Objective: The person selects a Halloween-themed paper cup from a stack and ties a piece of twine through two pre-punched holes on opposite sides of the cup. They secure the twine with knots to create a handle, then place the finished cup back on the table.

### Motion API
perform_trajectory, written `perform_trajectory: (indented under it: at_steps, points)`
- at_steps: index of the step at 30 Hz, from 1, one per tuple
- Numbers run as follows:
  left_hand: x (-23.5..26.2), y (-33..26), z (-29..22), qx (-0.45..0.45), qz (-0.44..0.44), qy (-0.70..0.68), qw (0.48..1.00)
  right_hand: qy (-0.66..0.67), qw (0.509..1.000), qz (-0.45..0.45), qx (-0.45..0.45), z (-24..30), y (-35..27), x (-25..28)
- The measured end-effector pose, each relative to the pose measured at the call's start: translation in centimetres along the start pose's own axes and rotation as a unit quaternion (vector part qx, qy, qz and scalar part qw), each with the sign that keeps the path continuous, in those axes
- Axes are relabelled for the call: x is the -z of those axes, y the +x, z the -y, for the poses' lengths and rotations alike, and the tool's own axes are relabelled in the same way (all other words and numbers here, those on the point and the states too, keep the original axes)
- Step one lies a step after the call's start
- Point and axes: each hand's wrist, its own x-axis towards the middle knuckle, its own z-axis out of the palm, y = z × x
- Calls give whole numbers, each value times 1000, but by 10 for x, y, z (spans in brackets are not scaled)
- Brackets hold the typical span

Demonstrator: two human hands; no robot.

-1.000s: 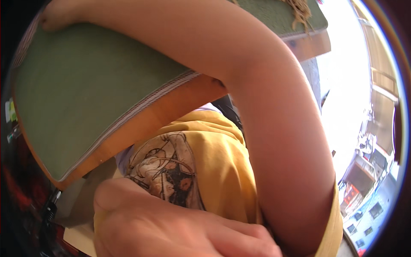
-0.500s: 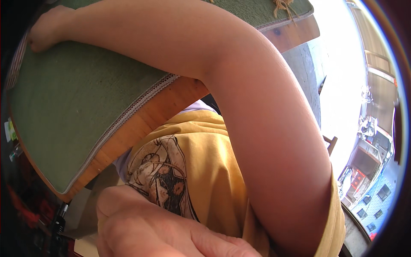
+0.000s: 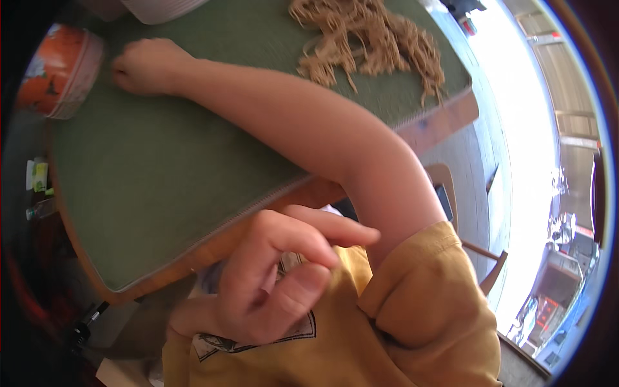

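At the upper left of the frame, an orange patterned container [image 3: 55,68] with a pale rim lies beside the person's right hand [image 3: 147,66], a narrow gap between them; its contents are hidden from me. A whitish tub [image 3: 164,8] is cut off by the top edge, its inside likewise out of sight. The right hand is curled like a fist, and I can't tell whether it encloses anything. The left hand [image 3: 277,277], lower centre before the mustard shirt [image 3: 438,316], has its thumb and forefinger tips close together; whether they pinch something, I can't tell. A heap of tan strands [image 3: 380,42] lies at upper right on the green tabletop [image 3: 174,161], which is edged in wood. Sunlight glares along the right side, near a wooden chair [image 3: 493,274].
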Motion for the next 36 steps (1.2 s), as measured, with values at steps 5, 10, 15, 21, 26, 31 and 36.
perform_trajectory:
  at_steps: [5, 10, 15, 21, 26, 31, 36]
  points:
    - [15, 0, -52, -43, -83, 237, 967, 84, 992, -84, 28, 9, -7, 15]
    - [86, -2, -83, -96, -171, 479, 856, -26, 954, -269, 126, 16, 6, 72]
    - [165, 58, -90, -83, -289, 536, 788, -206, 904, -342, 152, 24, 68, 166]
    - [227, 154, -39, -204, -287, 595, 722, -193, 940, -242, 143, 12, 111, 201]
    - [235, 168, -25, -198, -297, 578, 734, -50, 978, -189, 76, 15, 116, 209]
    - [233, 163, -30, -164, -303, 591, 729, -10, 980, -188, 67, 17, 122, 212]
    - [235, 162, -36, -128, -322, 614, 709, -22, 980, -186, 71, 18, 129, 216]
